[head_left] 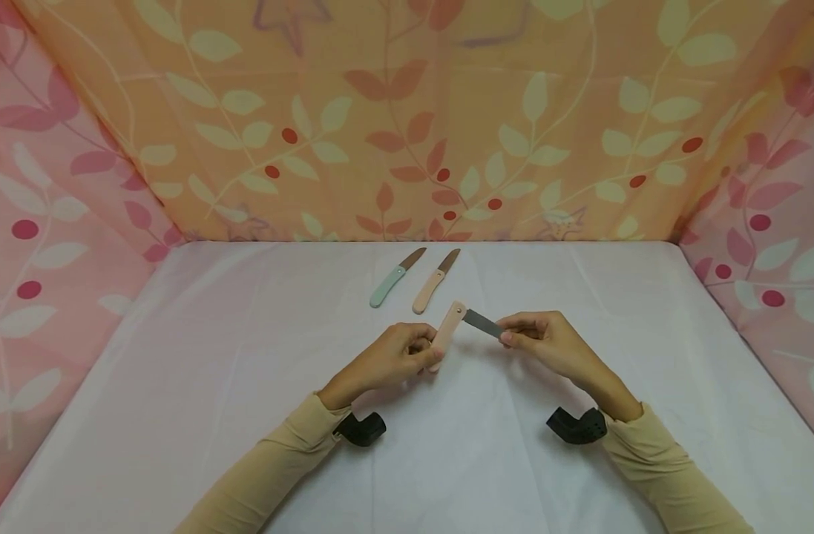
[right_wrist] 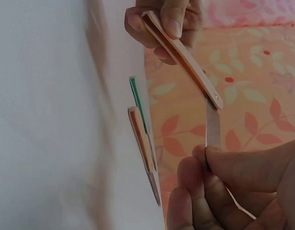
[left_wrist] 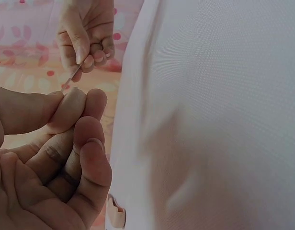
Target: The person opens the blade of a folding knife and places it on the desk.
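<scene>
Folding knife half open between two hands

Left hand (head_left: 396,358) grips the handle (head_left: 449,331); right hand (head_left: 543,341) fingers pinch the blade (head_left: 483,322) at 3 o'clock.

Lighting on my head feed is soft and even, pretty bright, with only faint shadows under the wrists on the white tablecloth (head_left: 246,371) and no real glare, and the patterned curtain (head_left: 407,111) looks a bit washed out and low-contrast. My left wrist view is dimmer and mushy, with the left hand (left_wrist: 47,163) filling the corner in shade and slightly out of focus. The right wrist view is brighter, but the cloth side smears into blur along the left edge.
</scene>
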`<state>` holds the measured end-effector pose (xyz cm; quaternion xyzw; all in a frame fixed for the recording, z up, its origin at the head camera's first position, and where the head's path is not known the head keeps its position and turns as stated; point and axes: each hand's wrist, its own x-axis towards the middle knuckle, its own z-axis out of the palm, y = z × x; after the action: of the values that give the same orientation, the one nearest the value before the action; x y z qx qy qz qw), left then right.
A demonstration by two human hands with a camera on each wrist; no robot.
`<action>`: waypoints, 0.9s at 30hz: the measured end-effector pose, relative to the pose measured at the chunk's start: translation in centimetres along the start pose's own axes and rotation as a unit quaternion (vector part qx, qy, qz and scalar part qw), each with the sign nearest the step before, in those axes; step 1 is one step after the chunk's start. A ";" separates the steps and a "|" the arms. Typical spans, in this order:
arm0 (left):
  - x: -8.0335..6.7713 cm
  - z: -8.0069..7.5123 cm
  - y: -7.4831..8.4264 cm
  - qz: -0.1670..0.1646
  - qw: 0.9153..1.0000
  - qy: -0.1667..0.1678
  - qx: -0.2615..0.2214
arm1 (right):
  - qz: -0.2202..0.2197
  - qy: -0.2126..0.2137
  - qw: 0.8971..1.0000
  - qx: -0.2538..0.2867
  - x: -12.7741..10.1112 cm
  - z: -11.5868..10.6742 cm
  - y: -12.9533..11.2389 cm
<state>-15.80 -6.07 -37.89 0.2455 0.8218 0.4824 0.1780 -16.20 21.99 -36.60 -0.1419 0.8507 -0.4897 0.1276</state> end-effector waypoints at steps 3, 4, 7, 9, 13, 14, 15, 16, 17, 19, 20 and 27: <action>0.0 0.0 0.0 -0.004 1.000 -0.006 -0.002 | -0.001 0.006 1.000 -0.006 0.0 -0.3 0.0; -0.1 0.0 0.1 -0.004 1.000 -0.009 -0.002 | -0.002 0.007 1.000 -0.008 0.0 -0.4 0.0; -0.1 -0.1 0.1 -0.005 1.000 -0.017 -0.002 | -0.005 0.010 1.000 -0.008 0.0 -0.6 0.0; -0.2 -0.1 0.2 -0.003 1.000 -0.021 0.000 | -0.008 0.012 1.000 -0.008 0.0 -0.7 0.1; -0.2 0.0 0.1 -0.003 1.000 -0.030 0.006 | -0.021 0.019 0.999 -0.016 0.1 -0.9 0.3; -0.2 0.0 0.1 -0.004 0.999 -0.032 0.007 | -0.024 0.021 0.999 -0.019 0.1 -0.9 0.3; -0.2 0.1 0.0 -0.007 0.999 -0.035 0.008 | -0.027 0.025 0.999 -0.022 0.1 -0.9 0.3; -0.2 0.1 0.0 -0.010 0.999 -0.037 0.008 | -0.029 0.028 0.999 -0.024 0.1 -1.0 0.3; -0.2 0.2 0.0 -0.013 0.999 -0.039 0.007 | -0.030 0.031 0.999 -0.025 0.1 -1.0 0.3; -0.2 0.2 0.0 -0.018 0.999 -0.045 0.006 | -0.030 0.036 0.999 -0.024 0.0 -1.0 0.3; -0.2 0.2 0.0 -0.020 0.999 -0.048 0.005 | -0.030 0.039 0.998 -0.024 0.0 -1.1 0.4; -0.2 0.1 -0.1 -0.009 0.997 -0.082 0.001 | -0.032 0.061 0.997 -0.016 0.1 -1.1 0.6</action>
<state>-15.55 -6.15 -38.00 0.2770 0.8072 0.4580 0.2488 -16.77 23.05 -36.60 -0.1409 0.8598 -0.4875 0.0571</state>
